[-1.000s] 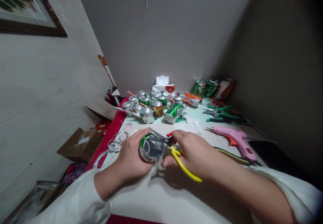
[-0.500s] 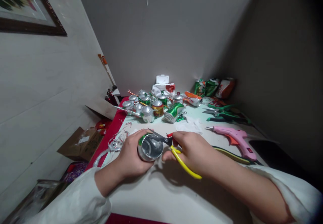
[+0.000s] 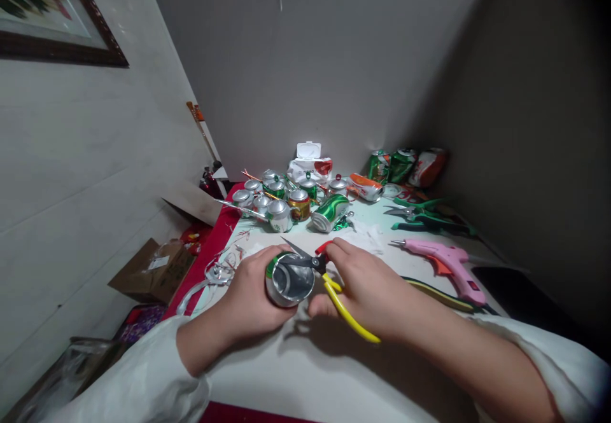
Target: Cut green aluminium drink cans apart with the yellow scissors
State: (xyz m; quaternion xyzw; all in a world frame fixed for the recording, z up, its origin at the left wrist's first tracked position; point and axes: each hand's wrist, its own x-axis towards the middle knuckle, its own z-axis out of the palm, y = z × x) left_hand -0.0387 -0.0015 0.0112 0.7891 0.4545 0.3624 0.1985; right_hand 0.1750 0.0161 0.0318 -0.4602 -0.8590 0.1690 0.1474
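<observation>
My left hand [image 3: 252,292] is wrapped round a drink can [image 3: 290,283] with its end cut away. The can's open mouth faces me and shows a bare silver inside; a bit of green print shows at its upper left. In my right hand [image 3: 365,283] is a pair of scissors [image 3: 316,263] with dark blades and red and yellow handles. The blades are spread, one reaching into the can's mouth and the other above its rim. Behind the hands lies a green and silver can [image 3: 330,213] on its side.
Several small can teapots [image 3: 279,215] stand at the back left, before a pack of wipes [image 3: 310,168]. More cans [image 3: 379,167] are at the back right. Along the right lie green-handled shears [image 3: 420,213] and a pink glue gun [image 3: 443,261]. Metal scraps [image 3: 222,273] lie at left.
The can and my left hand have shifted slightly to the right. The scissor blades have opened wider, with the red handle raised.
</observation>
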